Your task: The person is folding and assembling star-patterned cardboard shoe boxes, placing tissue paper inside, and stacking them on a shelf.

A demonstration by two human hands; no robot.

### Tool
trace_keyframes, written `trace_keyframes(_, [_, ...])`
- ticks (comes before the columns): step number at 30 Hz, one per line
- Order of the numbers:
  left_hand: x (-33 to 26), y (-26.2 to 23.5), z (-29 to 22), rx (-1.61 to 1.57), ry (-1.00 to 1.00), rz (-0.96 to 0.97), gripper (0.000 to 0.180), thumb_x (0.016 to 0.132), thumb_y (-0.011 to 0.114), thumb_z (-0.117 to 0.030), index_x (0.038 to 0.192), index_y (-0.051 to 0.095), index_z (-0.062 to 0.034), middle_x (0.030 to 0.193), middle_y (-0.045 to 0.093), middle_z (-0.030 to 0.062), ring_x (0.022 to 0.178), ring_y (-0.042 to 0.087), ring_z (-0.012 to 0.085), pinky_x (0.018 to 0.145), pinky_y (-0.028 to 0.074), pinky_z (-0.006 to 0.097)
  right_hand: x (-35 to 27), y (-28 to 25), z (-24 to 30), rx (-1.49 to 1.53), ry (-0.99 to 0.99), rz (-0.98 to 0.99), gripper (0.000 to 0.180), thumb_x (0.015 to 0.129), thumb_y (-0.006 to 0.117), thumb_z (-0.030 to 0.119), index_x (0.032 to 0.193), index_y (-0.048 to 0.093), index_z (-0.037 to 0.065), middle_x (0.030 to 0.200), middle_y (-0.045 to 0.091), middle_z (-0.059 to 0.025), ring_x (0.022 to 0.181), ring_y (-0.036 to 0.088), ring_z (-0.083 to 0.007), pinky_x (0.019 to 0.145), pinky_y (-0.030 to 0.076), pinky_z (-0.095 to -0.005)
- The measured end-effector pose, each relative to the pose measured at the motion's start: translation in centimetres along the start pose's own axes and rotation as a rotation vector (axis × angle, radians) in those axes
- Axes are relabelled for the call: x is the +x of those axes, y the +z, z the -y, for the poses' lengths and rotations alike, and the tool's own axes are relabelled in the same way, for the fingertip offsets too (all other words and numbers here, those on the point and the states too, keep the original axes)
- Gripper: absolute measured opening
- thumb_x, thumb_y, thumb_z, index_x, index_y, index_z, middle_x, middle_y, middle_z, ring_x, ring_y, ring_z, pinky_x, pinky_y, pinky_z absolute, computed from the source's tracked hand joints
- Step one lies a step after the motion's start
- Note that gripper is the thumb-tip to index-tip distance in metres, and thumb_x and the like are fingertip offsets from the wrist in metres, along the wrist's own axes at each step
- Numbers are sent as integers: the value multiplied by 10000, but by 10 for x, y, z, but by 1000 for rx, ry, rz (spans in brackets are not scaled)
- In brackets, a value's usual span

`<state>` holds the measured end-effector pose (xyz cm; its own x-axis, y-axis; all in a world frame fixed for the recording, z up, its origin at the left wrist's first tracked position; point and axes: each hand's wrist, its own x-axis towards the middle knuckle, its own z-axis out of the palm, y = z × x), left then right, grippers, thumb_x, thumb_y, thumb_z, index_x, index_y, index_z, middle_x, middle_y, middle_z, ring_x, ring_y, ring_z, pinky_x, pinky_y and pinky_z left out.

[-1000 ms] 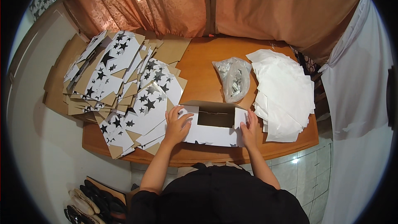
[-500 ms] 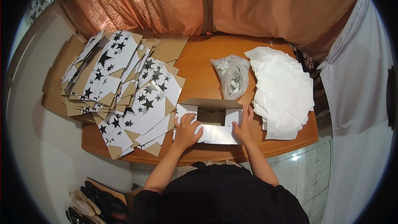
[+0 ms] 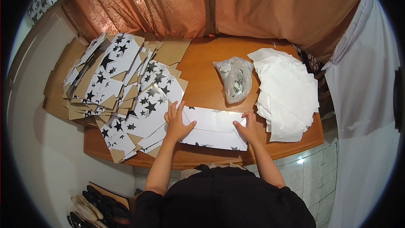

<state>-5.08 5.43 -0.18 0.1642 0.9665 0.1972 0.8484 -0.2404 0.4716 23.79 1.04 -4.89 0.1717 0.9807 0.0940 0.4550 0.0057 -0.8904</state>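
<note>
- Just on your side of the clear bag point(image 3: 234, 80), a bit to its L, the white box point(image 3: 215, 127) sits on the wood table point(image 3: 198, 69), a narrow gap btwn box & bag.
- Long axis runs L–R across your front, R end angled slightly toward you.
- Box lies btwn your hands, one per end. Neither's clearly nearer; both touch it.
- Your L hand point(image 3: 178, 126), toward you & well L of the bag: fingers spread wide, thumb out on the box top, resting at the L end, not closed round it.
- Your R hand point(image 3: 249, 129), toward you & slightly R of the bag: thumb on the top, a gap btwn it & the bent fingers at the far R corner. Can't tell if it's an actual grip.
- Box looks: white, long, low; top panel covers the opening, its edge running lengthwise; glossy patch R of mid; black star bits along the edges. Can't tell if the panel's fully tucked.
- White paper pile point(image 3: 287, 95): R of the bag. Starred card pile point(image 3: 101, 88): well L of it.
</note>
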Motion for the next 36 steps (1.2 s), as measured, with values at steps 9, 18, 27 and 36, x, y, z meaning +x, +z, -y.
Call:
trace_keyframes(9, [-1,17,9,-41,-218,61,958,641,768,-425,1367,285,-30,1313,394,175,1267,305,325,1041,204,483,1,3,16,-130,-41,-36,614,723,717,180,1228,422,-6,1181,428,-212,1123,429,-353,957,357,-399])
trace_keyframes(18, [2,11,11,-295,-302,171,807,785,635,-467,1350,324,19,1305,449,217,1239,400,333,1040,277,387,-1,-2,4,-28,81,-135,533,806,644,216,1243,426,1,1191,439,-198,1113,451,-311,944,375,-388])
trace_keyframes(27, [-6,-51,33,-732,-631,399,906,859,172,-710,1310,421,35,1240,512,161,1046,509,233,880,374,320,-20,-47,27,332,641,175,690,894,271,649,1146,523,59,1015,566,-97,962,539,-227,794,461,-328])
trace_keyframes(36, [-44,-144,73,-1136,-115,2,558,923,354,-550,1163,439,-53,1091,504,35,907,561,119,777,437,214,-8,-41,107,823,40,190,321,853,550,279,1099,472,88,976,494,-12,928,486,-107,826,383,-256])
